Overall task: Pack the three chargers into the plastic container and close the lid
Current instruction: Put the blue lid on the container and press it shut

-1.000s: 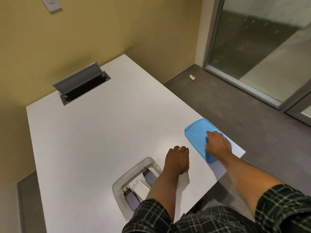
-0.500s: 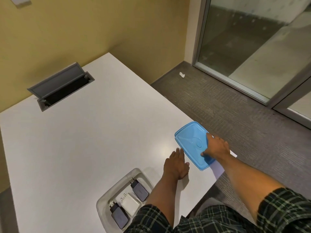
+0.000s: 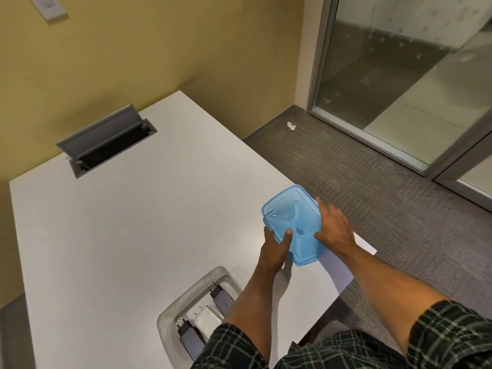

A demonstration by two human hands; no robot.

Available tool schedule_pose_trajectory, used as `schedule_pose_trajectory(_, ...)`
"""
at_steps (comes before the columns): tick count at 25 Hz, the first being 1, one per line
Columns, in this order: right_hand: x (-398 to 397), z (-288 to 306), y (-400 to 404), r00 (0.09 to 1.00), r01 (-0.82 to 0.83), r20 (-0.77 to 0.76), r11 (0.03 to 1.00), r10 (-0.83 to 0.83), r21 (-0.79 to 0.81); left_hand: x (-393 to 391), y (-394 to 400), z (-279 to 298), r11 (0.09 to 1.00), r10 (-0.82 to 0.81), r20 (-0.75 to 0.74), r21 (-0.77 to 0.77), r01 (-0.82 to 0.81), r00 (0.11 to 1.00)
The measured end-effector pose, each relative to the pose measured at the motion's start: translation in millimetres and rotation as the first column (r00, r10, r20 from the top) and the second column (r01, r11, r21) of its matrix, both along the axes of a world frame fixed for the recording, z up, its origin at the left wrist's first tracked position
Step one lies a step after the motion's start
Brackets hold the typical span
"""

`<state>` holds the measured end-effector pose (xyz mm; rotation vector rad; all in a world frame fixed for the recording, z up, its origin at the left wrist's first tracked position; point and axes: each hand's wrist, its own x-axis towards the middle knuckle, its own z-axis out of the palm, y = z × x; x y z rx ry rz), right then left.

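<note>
A translucent blue lid (image 3: 290, 217) is lifted off the white table (image 3: 119, 235) near its right edge, tilted, held between both hands. My left hand (image 3: 274, 249) grips its near left edge, thumb on top. My right hand (image 3: 334, 230) holds its right side. The clear plastic container (image 3: 170, 312) stands open at the table's front edge. Inside lie three chargers side by side: a dark one (image 3: 222, 299), a white one (image 3: 206, 319) and another dark one (image 3: 189, 336). My left forearm hides the container's right part.
A grey cable box (image 3: 106, 139) with its flap raised is set into the table's far left. Yellow walls stand behind. Grey carpet and a glass door (image 3: 399, 83) lie to the right. A white scrap (image 3: 291, 126) lies on the floor.
My right hand slid the lid leftwards from the table's corner and lifted it. My left hand rose from the table and took hold of the lid's left edge.
</note>
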<state>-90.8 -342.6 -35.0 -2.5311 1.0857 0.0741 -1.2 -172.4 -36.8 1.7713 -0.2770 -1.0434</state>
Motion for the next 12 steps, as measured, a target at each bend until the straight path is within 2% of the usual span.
schedule_pose_trajectory(4,14,17,12,0.98,-0.055,0.193,0.998,0.051,0.015,23,12,14,0.979,0.198,-0.103,-0.021,-0.201,0.975)
schedule_pose_trajectory(8,33,34,30,0.902,-0.192,0.391,0.981,0.183,-0.018,52,33,38,0.927,0.348,-0.196,-0.076,-0.368,0.917)
schedule_pose_trajectory(10,42,41,43,0.847,-0.281,0.429,0.95,0.313,-0.138,65,53,49,0.879,0.434,-0.281,-0.077,-0.471,0.856)
schedule_pose_trajectory(12,51,45,57,0.761,-0.386,0.426,0.869,0.49,-0.31,77,73,58,0.824,0.505,-0.365,-0.066,-0.562,0.782)
